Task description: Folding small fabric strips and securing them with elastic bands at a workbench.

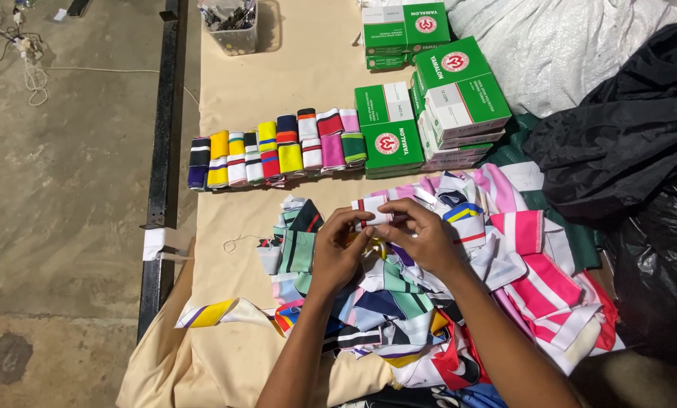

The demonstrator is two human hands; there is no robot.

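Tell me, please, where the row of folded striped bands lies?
The row of folded striped bands lies on the beige cloth, left of the green boxes, beyond both hands.

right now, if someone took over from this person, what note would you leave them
Left hand and right hand together pinch a small white strip with red edging above the loose pile of striped fabric pieces. Done: a row of folded striped bands lies on the beige cloth, beside green and white boxes. Left: the loose pile is still large.
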